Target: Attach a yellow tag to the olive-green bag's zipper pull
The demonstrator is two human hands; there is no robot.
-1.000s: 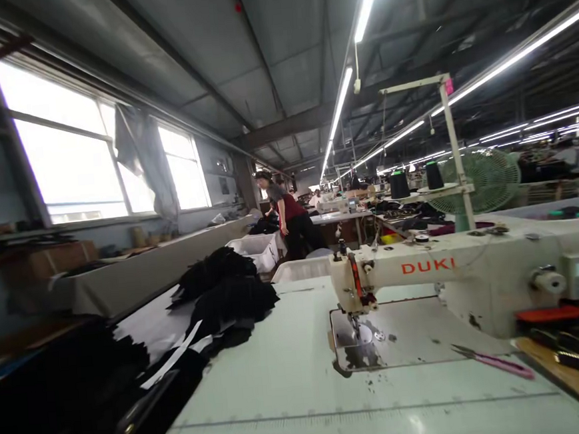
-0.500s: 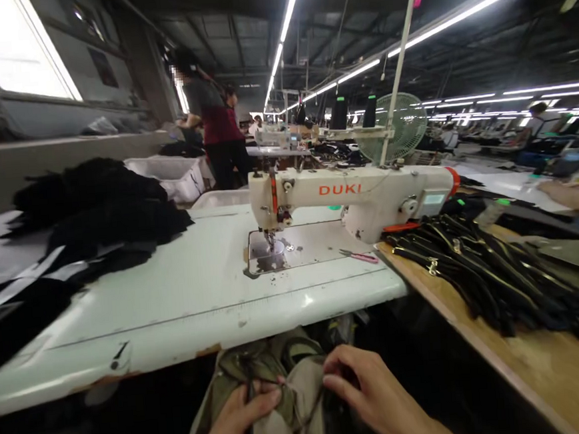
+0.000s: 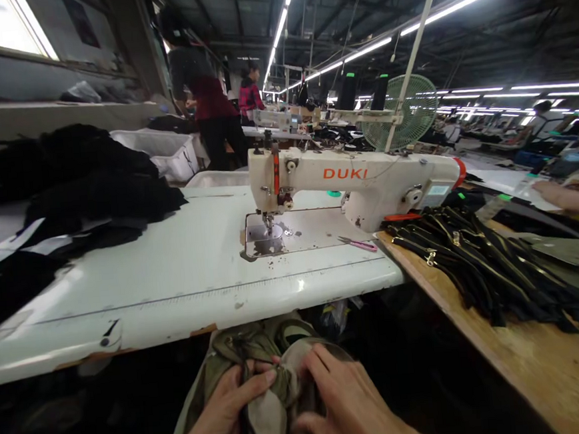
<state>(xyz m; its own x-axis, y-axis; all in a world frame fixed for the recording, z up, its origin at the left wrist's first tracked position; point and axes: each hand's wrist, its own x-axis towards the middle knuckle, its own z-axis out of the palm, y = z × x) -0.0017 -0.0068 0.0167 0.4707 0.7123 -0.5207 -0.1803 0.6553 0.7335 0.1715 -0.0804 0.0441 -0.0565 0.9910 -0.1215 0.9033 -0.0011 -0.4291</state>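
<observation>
An olive-green and beige garment [image 3: 268,416] lies bunched below the front edge of the sewing table. My left hand [image 3: 233,398] is closed on its folds, thumb pressed over the cloth. From the right, my right hand [image 3: 346,393] grasps the same garment, its fingers curled over the beige part and the thumb lower down. The fingertips are partly hidden in the fabric. Beyond both hands stands a white sewing machine [image 3: 356,175] with its needle over a metal plate; no cloth lies under the needle.
Pink-handled thread snips [image 3: 362,245] lie beside the machine. Black cloth pieces [image 3: 91,186] are heaped on the left of the white table [image 3: 173,273]. Several black zippers [image 3: 478,255] cover a wooden board [image 3: 536,365] on the right. Co-workers are farther back, and another person's arm [image 3: 573,194] shows at the right.
My right hand has moved left and down onto the beige fabric, its thumb now lower. My left hand keeps its hold. The camera view has tilted slightly downward.
</observation>
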